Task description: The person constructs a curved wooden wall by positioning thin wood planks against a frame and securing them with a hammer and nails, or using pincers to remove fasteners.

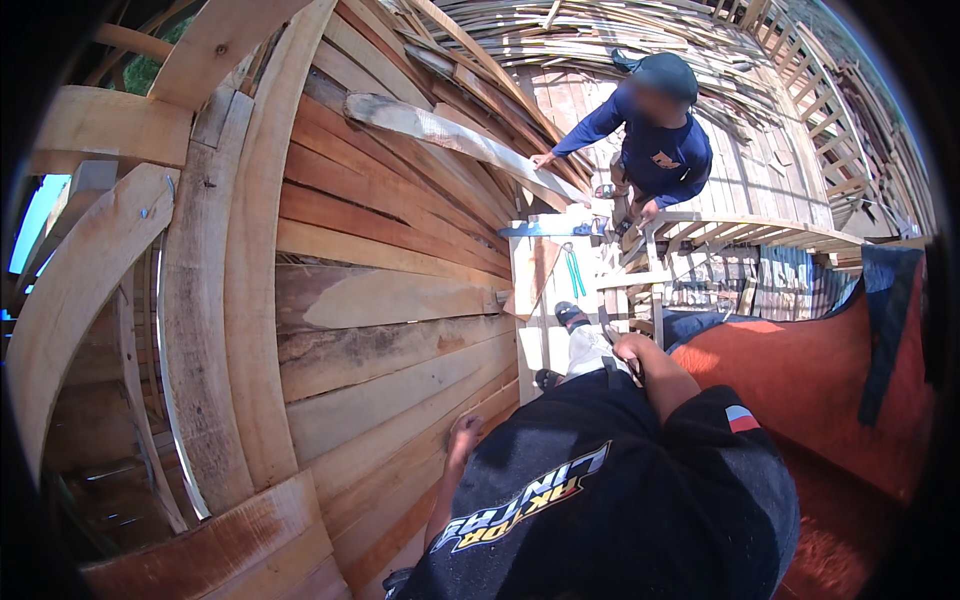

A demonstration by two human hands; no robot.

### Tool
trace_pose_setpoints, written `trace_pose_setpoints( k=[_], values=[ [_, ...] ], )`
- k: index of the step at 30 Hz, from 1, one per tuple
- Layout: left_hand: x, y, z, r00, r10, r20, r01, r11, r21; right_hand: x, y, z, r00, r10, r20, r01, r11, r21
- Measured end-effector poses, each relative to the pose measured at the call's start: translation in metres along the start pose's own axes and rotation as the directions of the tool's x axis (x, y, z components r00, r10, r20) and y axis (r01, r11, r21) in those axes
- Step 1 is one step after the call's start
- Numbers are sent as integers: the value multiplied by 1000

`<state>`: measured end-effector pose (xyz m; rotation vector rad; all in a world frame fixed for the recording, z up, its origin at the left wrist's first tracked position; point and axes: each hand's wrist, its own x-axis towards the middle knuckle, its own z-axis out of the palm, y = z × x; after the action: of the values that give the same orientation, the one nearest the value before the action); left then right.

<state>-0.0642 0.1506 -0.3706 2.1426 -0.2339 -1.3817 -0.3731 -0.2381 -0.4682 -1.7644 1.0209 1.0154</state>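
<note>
My left hand (465,436) is curled closed beside the plank wall (400,300); whether anything is inside it is hidden. At my right hip, my right hand (630,348) is closed around a dark, narrow thing (637,369), too small to name. Ahead of my feet, a green two-legged tool (573,272) lies on a pale board surface (556,290). Beyond it rests a long blue strip-like thing (550,229). A person in a navy long-sleeved shirt (665,150) stands there, one hand on a long rough-edged plank (450,135) that slants against the wall.
Heavy upright timbers (200,280) stand at the left. On my right hangs an orange-red sheet (800,370), next to a wooden rail (770,222). Many loose wood strips (600,30) are piled at the back. My shod foot (570,316) is on the boards.
</note>
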Motion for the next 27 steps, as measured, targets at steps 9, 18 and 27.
trace_pose_setpoints(
  k=[9,18,27],
  values=[
    [-16,-68,-8,993,71,97,-90,974,209,1,1,12,1000,20,-7,-20,1000,5],
    [-23,41,-6,993,-119,15,118,992,45,-6,7,16,997,25,77,-22,999,-38],
    [-3,21,-15,993,-101,60,98,994,50,48,26,43,996,-61,63,60,998,22]
  ],
)
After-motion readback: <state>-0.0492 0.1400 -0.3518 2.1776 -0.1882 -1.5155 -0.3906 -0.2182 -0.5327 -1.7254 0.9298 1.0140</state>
